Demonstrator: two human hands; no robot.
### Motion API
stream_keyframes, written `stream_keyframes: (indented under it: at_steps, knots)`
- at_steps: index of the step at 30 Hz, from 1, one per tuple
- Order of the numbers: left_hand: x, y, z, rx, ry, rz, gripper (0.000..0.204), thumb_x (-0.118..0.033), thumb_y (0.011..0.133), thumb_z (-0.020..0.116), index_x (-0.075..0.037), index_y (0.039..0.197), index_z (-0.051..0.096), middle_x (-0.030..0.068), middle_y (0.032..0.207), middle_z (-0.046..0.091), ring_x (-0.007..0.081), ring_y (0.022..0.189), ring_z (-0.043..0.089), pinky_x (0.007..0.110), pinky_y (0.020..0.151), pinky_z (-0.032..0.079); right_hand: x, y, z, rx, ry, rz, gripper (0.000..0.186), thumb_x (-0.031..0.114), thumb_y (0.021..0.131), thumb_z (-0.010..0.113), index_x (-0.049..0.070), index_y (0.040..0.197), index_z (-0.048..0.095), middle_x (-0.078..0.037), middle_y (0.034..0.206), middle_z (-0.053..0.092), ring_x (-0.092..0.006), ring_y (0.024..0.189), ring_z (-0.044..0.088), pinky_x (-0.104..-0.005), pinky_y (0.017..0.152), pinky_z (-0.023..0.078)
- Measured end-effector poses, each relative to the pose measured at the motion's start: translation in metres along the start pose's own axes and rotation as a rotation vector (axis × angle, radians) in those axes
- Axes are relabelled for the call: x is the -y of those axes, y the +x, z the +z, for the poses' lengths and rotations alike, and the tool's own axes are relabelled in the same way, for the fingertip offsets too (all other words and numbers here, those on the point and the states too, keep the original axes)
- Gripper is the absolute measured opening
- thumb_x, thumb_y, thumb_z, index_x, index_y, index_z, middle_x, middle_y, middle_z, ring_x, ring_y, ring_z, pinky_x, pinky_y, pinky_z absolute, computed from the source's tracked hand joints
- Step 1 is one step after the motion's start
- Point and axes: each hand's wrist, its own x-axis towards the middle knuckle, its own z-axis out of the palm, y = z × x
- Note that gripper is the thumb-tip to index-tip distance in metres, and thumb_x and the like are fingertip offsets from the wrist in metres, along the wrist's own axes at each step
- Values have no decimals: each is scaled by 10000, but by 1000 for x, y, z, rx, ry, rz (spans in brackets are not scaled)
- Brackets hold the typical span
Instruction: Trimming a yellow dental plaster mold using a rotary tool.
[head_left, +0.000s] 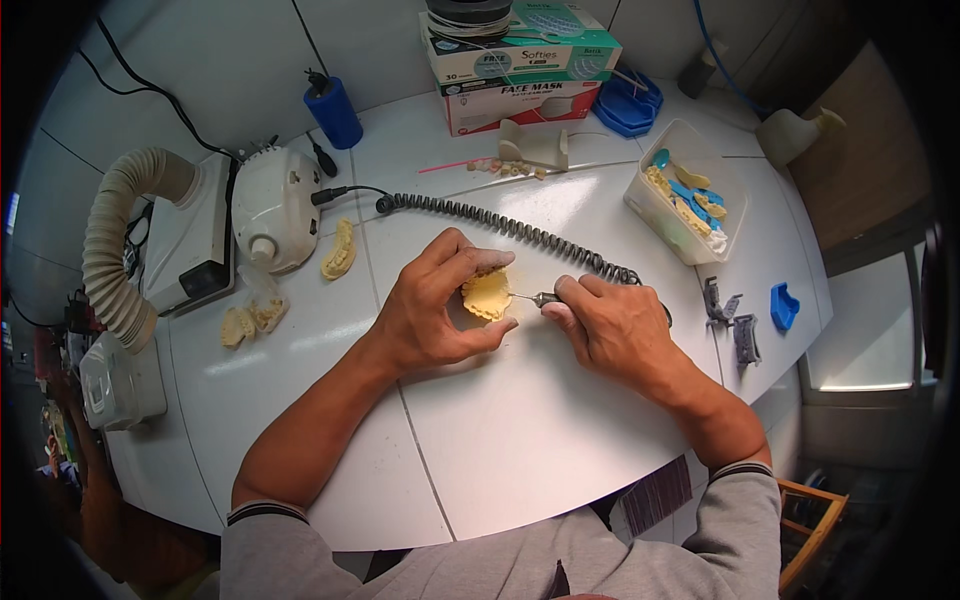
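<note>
My left hand (425, 312) holds a yellow plaster dental cast (487, 294) by its edges, thumb on the near side and fingers on the far side. Between the fingers of my right hand (622, 328) is a rotary handpiece (544, 298). Its thin bur points left and reaches the right edge of the cast; whether it touches cannot be made out. A black coiled cord (500, 219) runs from behind my right hand to a white control unit (280, 200) at the left. Both hands are above the white tabletop (500, 430), and pale dust coats some left fingertips.
Left: a ribbed hose (112, 225), another cast (339, 249), a cast piece (237, 327) and a small clear bag (264, 300). Back: a blue cylinder (334, 114) and stacked boxes (520, 105). Right: a plastic tub (662, 222) of scraps, grey hinged parts (746, 340) and a blue piece (785, 306).
</note>
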Motion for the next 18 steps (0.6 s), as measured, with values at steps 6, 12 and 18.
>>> stream_keyframes:
  at_steps: [6, 12, 18]
  knots:
    - [-1, 0, 1, -7, 2, -2, 663, -215, 697, 948, -18, 1306, 773, 99, 1007, 637, 234, 887, 645, 358, 790, 554, 0, 0, 0, 0, 2, 1, 371, 445, 1130, 641, 89, 1031, 676, -105, 753, 684, -333, 565, 683, -477, 497, 548]
    - [1, 0, 1, -5, 7, 8, 660, -215, 698, 952, -21, 1303, 772, 96, 1002, 639, 231, 881, 645, 357, 785, 556, 1, 0, -1, 2, 1, 1, 369, 442, 1130, 643, 90, 1025, 674, -108, 755, 686, -337, 570, 688, -480, 496, 546]
    - [-1, 0, 0, -3, 18, 1, 655, -215, 702, 964, -19, 1294, 761, 93, 998, 638, 226, 873, 645, 355, 781, 556, 2, 1, -4, 15, 13, -3, 361, 436, 1129, 646, 90, 1034, 680, -115, 766, 699, -335, 574, 695, -477, 491, 545]
